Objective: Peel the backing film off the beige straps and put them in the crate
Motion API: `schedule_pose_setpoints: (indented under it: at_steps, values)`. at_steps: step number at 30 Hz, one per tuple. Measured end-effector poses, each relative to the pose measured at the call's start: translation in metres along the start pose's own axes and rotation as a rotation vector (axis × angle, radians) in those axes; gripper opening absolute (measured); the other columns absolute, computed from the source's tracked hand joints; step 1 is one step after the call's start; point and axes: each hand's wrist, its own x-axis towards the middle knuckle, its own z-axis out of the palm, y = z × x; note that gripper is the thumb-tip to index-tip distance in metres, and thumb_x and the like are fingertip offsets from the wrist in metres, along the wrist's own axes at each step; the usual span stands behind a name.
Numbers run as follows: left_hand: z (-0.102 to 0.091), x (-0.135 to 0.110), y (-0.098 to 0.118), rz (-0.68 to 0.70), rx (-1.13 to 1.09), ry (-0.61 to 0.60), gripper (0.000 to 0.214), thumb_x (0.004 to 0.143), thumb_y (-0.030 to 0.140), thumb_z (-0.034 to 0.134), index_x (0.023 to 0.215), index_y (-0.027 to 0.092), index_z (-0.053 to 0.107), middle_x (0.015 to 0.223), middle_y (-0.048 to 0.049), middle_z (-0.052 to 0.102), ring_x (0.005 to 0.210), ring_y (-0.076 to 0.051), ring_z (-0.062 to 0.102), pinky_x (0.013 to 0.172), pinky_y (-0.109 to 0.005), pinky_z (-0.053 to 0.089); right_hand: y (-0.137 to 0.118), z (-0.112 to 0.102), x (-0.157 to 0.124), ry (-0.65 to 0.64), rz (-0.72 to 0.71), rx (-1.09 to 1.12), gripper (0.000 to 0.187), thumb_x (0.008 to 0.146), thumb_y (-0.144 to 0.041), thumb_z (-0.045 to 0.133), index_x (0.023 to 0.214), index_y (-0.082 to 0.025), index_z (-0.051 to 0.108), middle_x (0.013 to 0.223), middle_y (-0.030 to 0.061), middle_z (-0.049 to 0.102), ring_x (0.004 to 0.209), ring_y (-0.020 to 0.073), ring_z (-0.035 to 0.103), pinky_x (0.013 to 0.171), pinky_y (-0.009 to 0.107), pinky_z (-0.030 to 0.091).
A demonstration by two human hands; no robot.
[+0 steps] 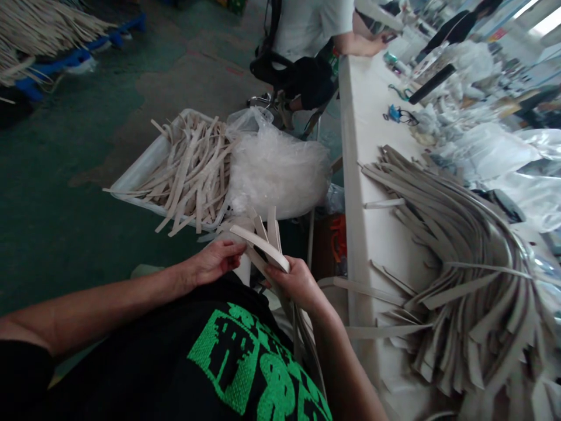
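Observation:
My right hand (298,285) is closed round a bundle of pale beige strips (263,245) that fan upward above my lap and hang down past my wrist. My left hand (215,261) pinches the left side of the same bundle, its fingers curled. Both hands are held above my black shirt with green print. A big heap of grey-beige strips (460,257) lies on the white table (363,123) to my right, bending over its near edge.
A white tray (140,169) of loose beige strips (193,169) stands on the green floor ahead, beside a crumpled clear plastic bag (276,166). Another person (311,35) sits at the table's far end. More strips lie on a blue pallet (65,58) at the far left.

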Motion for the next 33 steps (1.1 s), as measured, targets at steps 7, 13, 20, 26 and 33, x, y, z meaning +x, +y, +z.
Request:
schedule_pose_setpoints:
  at_steps: [7, 13, 20, 26, 33]
  values:
    - [0.005, 0.001, -0.006, -0.016, 0.015, -0.035, 0.03, 0.057, 0.015, 0.099, 0.072, 0.011, 0.073, 0.065, 0.0008, 0.064, 0.056, -0.008, 0.058, 0.055, -0.019, 0.052, 0.002, 0.002, 0.001, 0.051, -0.042, -0.013, 0.017, 0.082, -0.031, 0.071, 0.084, -0.014, 0.068, 0.057, -0.001, 0.065, 0.044, 0.0082, 0.046, 0.043, 0.019, 0.033]
    - [0.006, 0.001, -0.009, -0.023, 0.046, -0.06, 0.03, 0.058, 0.017, 0.099, 0.074, 0.01, 0.074, 0.066, -0.0002, 0.064, 0.057, -0.008, 0.056, 0.055, -0.019, 0.05, 0.009, -0.005, -0.005, 0.045, -0.057, -0.046, 0.021, 0.079, -0.033, 0.073, 0.085, -0.013, 0.07, 0.061, 0.0007, 0.067, 0.048, 0.0094, 0.049, 0.045, 0.02, 0.034]
    - [0.006, 0.002, -0.005, 0.051, 0.035, -0.045, 0.03, 0.057, 0.017, 0.099, 0.072, 0.011, 0.074, 0.067, -0.0003, 0.065, 0.057, -0.008, 0.056, 0.056, -0.02, 0.049, 0.001, -0.007, -0.008, 0.021, -0.007, 0.019, 0.018, 0.079, -0.03, 0.072, 0.085, -0.013, 0.069, 0.059, 0.0001, 0.067, 0.046, 0.0092, 0.048, 0.045, 0.02, 0.034]
    - [0.01, 0.002, -0.012, -0.005, 0.09, -0.114, 0.026, 0.062, 0.018, 0.097, 0.073, 0.009, 0.075, 0.065, -0.0013, 0.064, 0.058, -0.009, 0.057, 0.056, -0.021, 0.049, -0.001, -0.007, -0.007, 0.051, -0.05, -0.012, 0.018, 0.079, -0.029, 0.072, 0.085, -0.012, 0.069, 0.059, -0.0003, 0.067, 0.046, 0.0084, 0.047, 0.044, 0.019, 0.034]
    - [0.013, 0.005, 0.001, 0.048, 0.085, 0.0, 0.023, 0.063, 0.012, 0.095, 0.072, 0.011, 0.074, 0.067, -0.0001, 0.066, 0.056, -0.008, 0.057, 0.055, -0.019, 0.05, 0.004, -0.018, -0.014, 0.039, -0.013, 0.007, 0.016, 0.081, -0.028, 0.07, 0.088, -0.013, 0.07, 0.06, -0.0015, 0.068, 0.042, 0.0068, 0.043, 0.041, 0.019, 0.03]
